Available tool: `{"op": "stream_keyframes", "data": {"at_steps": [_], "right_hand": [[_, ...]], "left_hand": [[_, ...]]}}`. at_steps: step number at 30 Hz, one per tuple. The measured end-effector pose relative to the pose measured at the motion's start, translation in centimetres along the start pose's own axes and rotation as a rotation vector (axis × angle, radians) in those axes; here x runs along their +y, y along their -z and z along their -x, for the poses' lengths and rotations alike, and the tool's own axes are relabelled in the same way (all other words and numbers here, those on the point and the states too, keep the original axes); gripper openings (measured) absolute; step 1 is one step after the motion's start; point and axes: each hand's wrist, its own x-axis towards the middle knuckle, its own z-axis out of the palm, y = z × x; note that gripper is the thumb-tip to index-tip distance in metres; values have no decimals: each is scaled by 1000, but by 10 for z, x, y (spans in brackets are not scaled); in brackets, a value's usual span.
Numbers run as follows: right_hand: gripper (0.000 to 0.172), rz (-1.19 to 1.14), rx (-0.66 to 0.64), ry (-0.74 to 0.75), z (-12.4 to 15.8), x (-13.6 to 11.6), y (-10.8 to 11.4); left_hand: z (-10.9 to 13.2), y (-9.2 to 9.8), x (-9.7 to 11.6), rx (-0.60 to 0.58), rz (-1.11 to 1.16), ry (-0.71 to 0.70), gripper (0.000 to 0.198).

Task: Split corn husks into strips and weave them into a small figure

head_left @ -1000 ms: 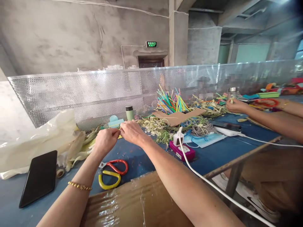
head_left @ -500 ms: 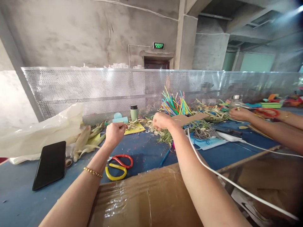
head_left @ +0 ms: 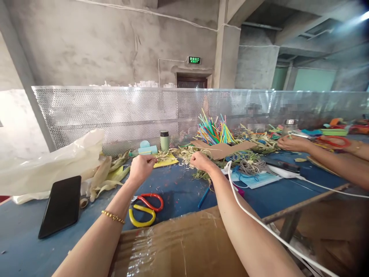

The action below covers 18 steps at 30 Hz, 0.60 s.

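My left hand (head_left: 142, 169) is closed in a pinch above the blue table, the fingertips pointing right. Whatever it holds is hidden or too small to name. My right hand (head_left: 201, 161) is also closed, knuckles forward, at the edge of a heap of dry plant strips (head_left: 187, 153). A thin pale strand shows just above it, but I cannot tell whether the fingers grip it. Below and between my arms lie scissors (head_left: 146, 209) with one red and one yellow handle. A yellow sheet (head_left: 167, 161) strewn with pale scraps lies beyond the gap between my hands.
A black phone (head_left: 60, 206) lies at left beside husks (head_left: 100, 179) and a plastic sheet (head_left: 57, 161). Colourful pipe cleaners (head_left: 215, 129) stand behind a cardboard piece (head_left: 227, 149). A white cable (head_left: 250, 211) crosses my right arm. A co-worker's hand (head_left: 292, 143) is at right. Cardboard (head_left: 178, 246) lies nearest me.
My right hand has come slightly lower and to the right, its fingers more tightly curled. My left hand has shifted little. The whole view sits slightly lower in the frame.
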Motion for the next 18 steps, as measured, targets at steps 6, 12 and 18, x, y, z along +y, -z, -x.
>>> {"op": "stream_keyframes", "data": {"at_steps": [6, 12, 18], "right_hand": [[9, -44, -344, 29, -2, 5, -1], [8, -194, -208, 40, -2, 5, -6], [16, -685, 112, 93, -6, 0, 1]], "left_hand": [[-1, -2, -1, -17, -11, -14, 27], [0, 0, 0, -45, -6, -3, 25], [-2, -1, 0, -53, -2, 10, 24]]}}
